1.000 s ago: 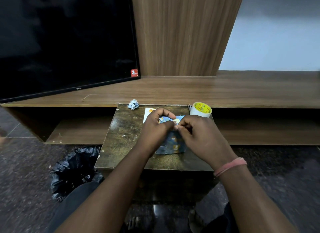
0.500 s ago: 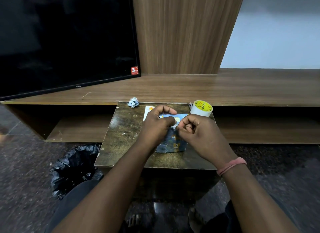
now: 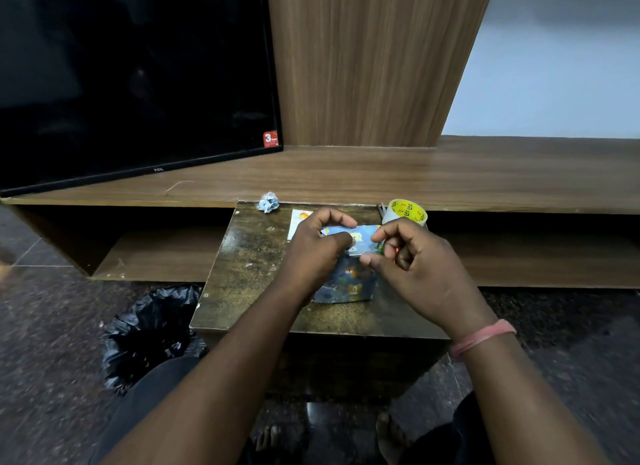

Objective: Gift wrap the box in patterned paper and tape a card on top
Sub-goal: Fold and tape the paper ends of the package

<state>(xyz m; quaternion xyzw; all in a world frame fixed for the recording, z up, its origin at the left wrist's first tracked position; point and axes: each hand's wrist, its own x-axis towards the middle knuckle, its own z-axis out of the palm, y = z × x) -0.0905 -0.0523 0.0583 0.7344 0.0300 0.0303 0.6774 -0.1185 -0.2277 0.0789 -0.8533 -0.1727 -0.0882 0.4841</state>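
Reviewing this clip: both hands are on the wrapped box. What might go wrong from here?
The left hand and right hand pinch the patterned paper on the box; an uneven pull may tear or crease it. The card lies partly under the left hand and might get dragged. The tape roll sits at the table's far corner, easily knocked off.

Dim indoor light, brightest on the pale wall (image 3: 554,66) upper right; edges bow and the floor (image 3: 52,326) blurs.
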